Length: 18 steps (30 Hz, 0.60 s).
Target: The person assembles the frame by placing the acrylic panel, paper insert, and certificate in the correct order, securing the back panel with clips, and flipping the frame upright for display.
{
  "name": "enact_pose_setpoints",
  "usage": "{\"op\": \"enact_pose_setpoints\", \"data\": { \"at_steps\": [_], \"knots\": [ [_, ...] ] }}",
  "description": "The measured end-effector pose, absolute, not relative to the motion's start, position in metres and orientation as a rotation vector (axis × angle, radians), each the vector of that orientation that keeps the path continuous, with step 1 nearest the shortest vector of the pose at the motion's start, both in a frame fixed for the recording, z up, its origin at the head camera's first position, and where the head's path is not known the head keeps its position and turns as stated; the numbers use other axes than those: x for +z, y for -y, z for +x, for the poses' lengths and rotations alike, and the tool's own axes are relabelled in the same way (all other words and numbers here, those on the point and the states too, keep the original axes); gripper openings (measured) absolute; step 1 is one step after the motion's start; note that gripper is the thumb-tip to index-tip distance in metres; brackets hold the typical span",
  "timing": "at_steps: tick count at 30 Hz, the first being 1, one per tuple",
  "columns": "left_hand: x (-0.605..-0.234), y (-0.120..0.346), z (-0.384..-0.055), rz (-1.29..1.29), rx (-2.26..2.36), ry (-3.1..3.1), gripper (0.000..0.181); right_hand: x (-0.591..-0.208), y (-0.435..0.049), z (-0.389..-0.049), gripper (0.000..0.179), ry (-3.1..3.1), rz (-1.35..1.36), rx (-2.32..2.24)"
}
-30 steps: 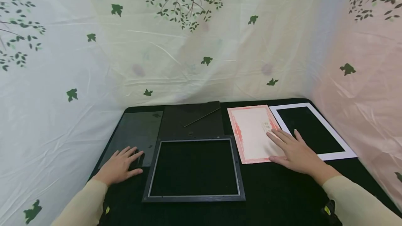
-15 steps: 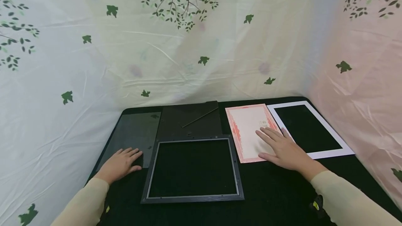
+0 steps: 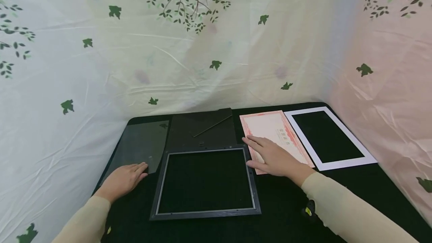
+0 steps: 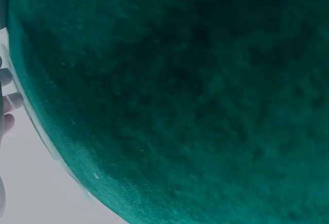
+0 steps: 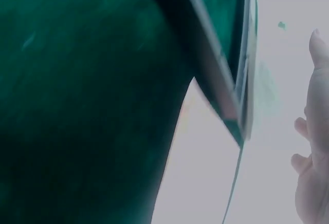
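Note:
In the head view, my left hand (image 3: 124, 180) is at the near edge of a clear glass sheet (image 3: 140, 143), pinching that edge with fingers and thumb close together. Fingertips (image 4: 15, 99) show at the left margin of the left wrist view. My right hand (image 3: 275, 157), its fingers extended, hovers by the right side of a dark picture frame (image 3: 256, 198) and overlaps the pink-bordered certificate (image 3: 263, 123). Nothing is in its grasp. The frame lies flat before me, the dark cloth showing through its opening.
Behind the frame lies a black backing board (image 3: 182, 126) with a thin stand strip across it. A white mat border (image 3: 349, 163) lies at the far right beside the certificate. Dark cloth (image 3: 287, 213) covers the table; patterned white curtains (image 3: 189, 74) rise around it.
My right hand has moved left from the certificate's right side towards the frame. My left fingers have drawn together on the glass, and its near edge has risen slightly.

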<state>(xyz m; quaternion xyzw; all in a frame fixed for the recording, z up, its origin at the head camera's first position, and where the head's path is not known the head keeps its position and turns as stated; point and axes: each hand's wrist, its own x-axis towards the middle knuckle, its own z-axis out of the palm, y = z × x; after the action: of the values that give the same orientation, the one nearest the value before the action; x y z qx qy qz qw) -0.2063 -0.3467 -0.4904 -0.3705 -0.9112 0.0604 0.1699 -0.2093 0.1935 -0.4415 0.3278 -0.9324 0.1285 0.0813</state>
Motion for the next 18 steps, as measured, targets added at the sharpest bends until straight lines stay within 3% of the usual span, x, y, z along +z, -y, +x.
{"op": "enact_pose_setpoints", "data": {
  "at_steps": [9, 18],
  "knots": [
    [-0.474, 0.332, -0.204, -1.056, 0.076, 2.384, 0.030, -0.446, -0.134, -0.220, 0.079, 2.973, 0.971, 0.542],
    [-0.448, 0.273, -0.195, -1.074, 0.111, 2.290, 0.060, -0.448, -0.068, -0.218, 0.082, 3.037, 1.074, 0.835]
  ]
}}
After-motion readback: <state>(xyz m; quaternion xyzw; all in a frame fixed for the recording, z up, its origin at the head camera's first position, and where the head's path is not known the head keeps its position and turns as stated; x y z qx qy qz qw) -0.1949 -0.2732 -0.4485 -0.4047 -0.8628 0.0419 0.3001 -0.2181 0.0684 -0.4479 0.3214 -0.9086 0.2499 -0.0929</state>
